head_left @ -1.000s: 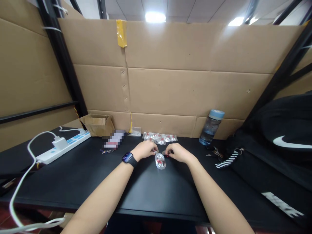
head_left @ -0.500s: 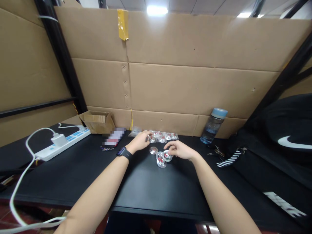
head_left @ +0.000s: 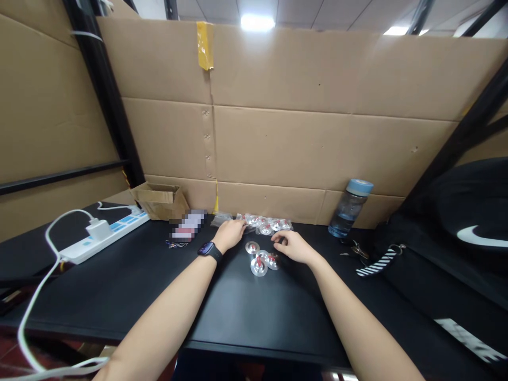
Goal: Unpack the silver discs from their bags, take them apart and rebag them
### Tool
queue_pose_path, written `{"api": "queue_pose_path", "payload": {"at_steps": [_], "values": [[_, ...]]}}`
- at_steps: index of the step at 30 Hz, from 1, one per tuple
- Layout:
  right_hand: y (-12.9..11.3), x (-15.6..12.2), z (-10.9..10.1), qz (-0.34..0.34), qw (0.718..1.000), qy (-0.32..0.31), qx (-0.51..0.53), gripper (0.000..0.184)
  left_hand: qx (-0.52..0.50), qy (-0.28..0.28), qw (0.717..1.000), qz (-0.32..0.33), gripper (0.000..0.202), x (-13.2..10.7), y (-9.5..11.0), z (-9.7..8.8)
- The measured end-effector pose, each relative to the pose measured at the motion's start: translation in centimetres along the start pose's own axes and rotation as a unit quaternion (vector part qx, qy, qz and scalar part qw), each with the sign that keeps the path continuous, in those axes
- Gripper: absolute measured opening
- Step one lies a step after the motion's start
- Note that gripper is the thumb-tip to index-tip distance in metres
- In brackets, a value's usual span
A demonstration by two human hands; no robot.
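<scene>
My left hand, with a black watch on its wrist, is at the near left edge of a row of small silver cymbal-like discs with red centres, in clear plastic. Its fingers are closed together; what they grip is hidden. My right hand hovers just right of the loose discs, thumb and fingers apart, holding nothing. Between my hands, several loose discs lie on the black table: one disc farther back, a nearer disc overlapping others, and a tilted disc on the right.
A clear plastic bag lies behind my left hand. To the left are a small cardboard box, a blurred-out flat item and a white power strip. A water bottle, keys and a black bag stand right.
The disc by my left fingertips is no longer visible there. My right hand has let go of a disc, which now rests tilted on the others, and has moved slightly right.
</scene>
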State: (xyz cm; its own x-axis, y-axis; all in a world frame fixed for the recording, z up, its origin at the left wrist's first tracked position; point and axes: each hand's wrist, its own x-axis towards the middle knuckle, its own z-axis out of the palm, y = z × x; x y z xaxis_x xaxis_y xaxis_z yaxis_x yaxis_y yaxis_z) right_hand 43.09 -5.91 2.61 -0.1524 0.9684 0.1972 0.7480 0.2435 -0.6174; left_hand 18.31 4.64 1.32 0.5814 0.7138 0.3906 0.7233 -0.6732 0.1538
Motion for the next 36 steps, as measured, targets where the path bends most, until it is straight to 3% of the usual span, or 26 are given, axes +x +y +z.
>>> {"api": "queue_pose_path", "payload": {"at_steps": [5, 10, 14, 17, 21, 25, 27, 31, 36], "values": [[-0.9, 0.2, 0.4, -0.035, 0.997, 0.061, 0.028, 0.02, -0.033, 0.062, 0.997, -0.011, 0.032, 0.0, 0.4, -0.9], [-1.8, 0.3, 0.5, -0.04, 0.984, 0.119, 0.127, 0.034, -0.21, 0.1, 0.969, 0.081, 0.026, -0.2, 3.3, -2.5], [-1.5, 0.1, 0.1, -0.031, 0.982, 0.069, 0.171, 0.054, -0.275, 0.067, 0.951, 0.121, 0.026, -0.8, 6.2, -3.1], [-1.0, -0.1, -0.1, -0.023, 0.978, 0.01, 0.206, 0.064, -0.3, 0.065, 0.944, 0.119, 0.024, -1.1, 7.3, -2.8], [-1.0, -0.2, -0.5, -0.02, 0.97, -0.011, 0.243, 0.045, -0.394, 0.034, 0.916, 0.072, 0.031, -1.1, 6.8, -2.0], [-1.2, -0.2, -1.2, 0.0, 0.971, 0.016, 0.237, 0.035, -0.428, -0.039, 0.899, 0.087, 0.087, -0.9, 5.4, -1.5], [-1.3, -0.3, -1.6, 0.0, 0.972, 0.026, 0.233, 0.037, -0.426, -0.069, 0.897, 0.098, 0.101, -0.8, 4.9, -1.2], [-1.5, -0.4, -1.9, -0.003, 0.971, 0.039, 0.234, 0.041, -0.486, -0.122, 0.861, 0.083, 0.106, -0.9, 4.6, -0.4], [-1.8, -0.3, -1.8, -0.021, 0.97, 0.072, 0.23, 0.038, -0.538, -0.121, 0.833, 0.052, 0.095, -0.8, 4.6, 0.1]]}}
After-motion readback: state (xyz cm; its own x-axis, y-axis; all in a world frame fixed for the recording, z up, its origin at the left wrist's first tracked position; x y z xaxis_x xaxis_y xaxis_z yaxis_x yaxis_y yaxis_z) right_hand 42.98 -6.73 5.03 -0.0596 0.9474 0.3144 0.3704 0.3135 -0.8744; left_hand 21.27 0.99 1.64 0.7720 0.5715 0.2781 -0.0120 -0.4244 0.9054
